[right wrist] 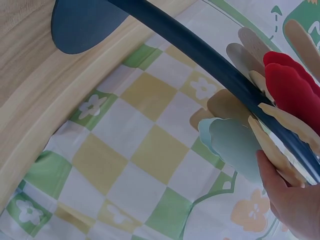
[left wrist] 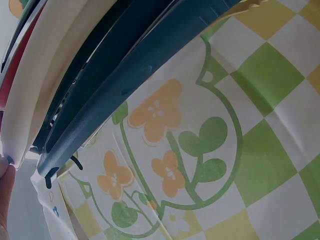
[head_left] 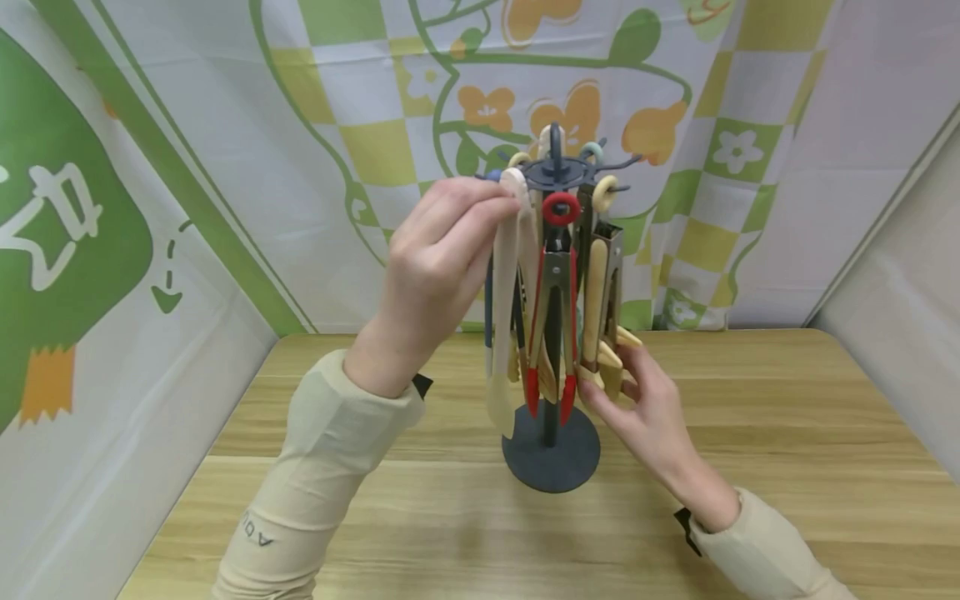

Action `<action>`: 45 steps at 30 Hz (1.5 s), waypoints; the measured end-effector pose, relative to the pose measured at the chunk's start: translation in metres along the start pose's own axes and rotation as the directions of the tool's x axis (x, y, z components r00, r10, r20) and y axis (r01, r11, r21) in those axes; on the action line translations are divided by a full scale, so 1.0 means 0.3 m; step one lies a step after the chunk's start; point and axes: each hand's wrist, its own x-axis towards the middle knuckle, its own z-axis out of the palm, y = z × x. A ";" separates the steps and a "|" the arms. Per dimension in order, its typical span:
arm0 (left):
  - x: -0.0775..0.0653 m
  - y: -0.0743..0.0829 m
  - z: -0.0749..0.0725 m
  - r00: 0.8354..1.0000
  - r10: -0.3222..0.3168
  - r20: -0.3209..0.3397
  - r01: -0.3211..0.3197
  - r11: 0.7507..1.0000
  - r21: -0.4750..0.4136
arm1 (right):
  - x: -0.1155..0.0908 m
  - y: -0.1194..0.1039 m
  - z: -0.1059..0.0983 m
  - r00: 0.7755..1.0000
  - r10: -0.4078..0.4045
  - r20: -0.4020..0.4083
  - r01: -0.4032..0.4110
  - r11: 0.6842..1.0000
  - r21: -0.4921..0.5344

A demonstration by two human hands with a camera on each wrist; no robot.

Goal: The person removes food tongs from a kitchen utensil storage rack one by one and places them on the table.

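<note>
A dark utensil stand (head_left: 555, 471) carries several kitchen tongs on hooks round its top. My left hand (head_left: 431, 262) pinches the upper end of long cream tongs (head_left: 504, 333) beside the hooks; these tongs (left wrist: 42, 65) hang down at the stand's left. Next to them in the left wrist view are dark blue tongs (left wrist: 120, 70). Red-tipped tongs (head_left: 557, 292) hang at the front. At the right side, my right hand (head_left: 648, 408) holds the lower end of pale-yellow-tipped tongs (head_left: 597, 300), the thumb at one tip. In the right wrist view, fingers of this hand (right wrist: 295, 207) touch a pale yellow tip (right wrist: 272, 150).
The stand's round base rests on a wooden table (head_left: 420, 517). Behind it hangs a patterned curtain (head_left: 375, 167) in green, yellow and orange. Pale blue tips (right wrist: 230, 142) and red tips (right wrist: 290, 85) of other tongs crowd round the pole. More hooks (head_left: 618, 164) stick out at the top.
</note>
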 end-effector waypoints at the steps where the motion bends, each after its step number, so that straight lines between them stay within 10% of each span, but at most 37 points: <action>1: 0.000 0.000 0.000 1.000 -0.001 0.004 0.001 1.000 0.001 | -0.001 -0.002 0.000 1.000 -0.003 -0.004 0.003 1.000 0.006; 45: 0.001 0.002 -0.001 1.000 -0.007 0.006 0.007 1.000 0.017 | -0.021 0.023 -0.078 0.997 -0.009 -0.072 0.007 1.000 -0.025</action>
